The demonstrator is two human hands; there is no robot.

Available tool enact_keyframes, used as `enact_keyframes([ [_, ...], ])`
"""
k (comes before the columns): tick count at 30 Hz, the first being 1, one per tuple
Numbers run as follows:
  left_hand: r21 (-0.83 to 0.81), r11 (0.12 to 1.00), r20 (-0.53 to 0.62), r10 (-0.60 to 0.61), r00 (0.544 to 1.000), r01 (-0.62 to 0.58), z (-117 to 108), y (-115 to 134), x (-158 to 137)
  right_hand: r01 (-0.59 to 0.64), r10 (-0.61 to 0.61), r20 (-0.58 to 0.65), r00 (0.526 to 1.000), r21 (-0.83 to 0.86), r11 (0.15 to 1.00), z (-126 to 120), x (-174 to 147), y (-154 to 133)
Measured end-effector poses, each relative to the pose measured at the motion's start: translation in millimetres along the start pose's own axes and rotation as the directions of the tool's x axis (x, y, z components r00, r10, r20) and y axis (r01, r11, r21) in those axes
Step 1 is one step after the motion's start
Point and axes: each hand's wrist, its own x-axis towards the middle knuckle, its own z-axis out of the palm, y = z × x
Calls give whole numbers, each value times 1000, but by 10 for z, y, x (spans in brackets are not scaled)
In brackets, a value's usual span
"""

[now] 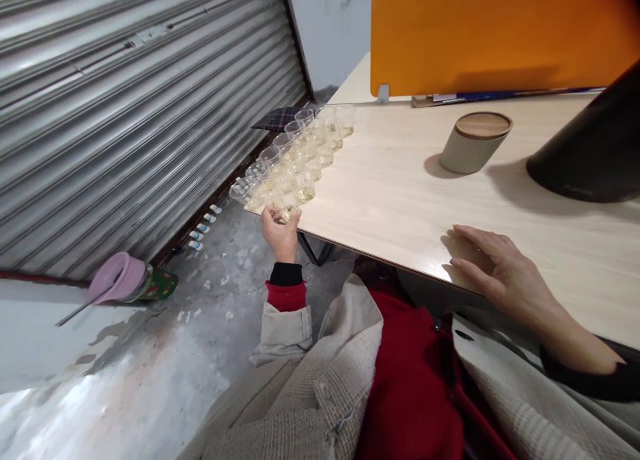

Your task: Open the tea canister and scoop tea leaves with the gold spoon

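My left hand (pixel 281 235) is at the table's left front corner, with its thumb and fingers around a clear plastic cup (pixel 288 208) that holds some pale yellow liquid. Behind that cup stand several more clear cups (pixel 306 187) in close rows, running back along the table's left edge; many contain the same shallow liquid. My right hand (pixel 493 263) holds nothing. Its fingers are stretched out and apart, low over the front part of the light wood table (pixel 380 187).
A grey-green canister (pixel 473 147) with a wooden lid and a large black object (pixel 590 153) stand on the right. An orange divider (pixel 490 37) rises at the back. Small white bottles (pixel 203 227) and a pink bucket (pixel 114 277) are on the floor by the metal shutter (pixel 150 113).
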Motion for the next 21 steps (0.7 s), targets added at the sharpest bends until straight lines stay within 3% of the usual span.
enact_keyframes([
  [13,-9,1000,-8,-19,1000,19,-14,49,-3,44,-44,-12,999,11,999,28,2,60],
  [21,-53,998,-13,-39,999,38,-104,176,-24,18,-2,-91,996,180,984,-63,-54,-63],
])
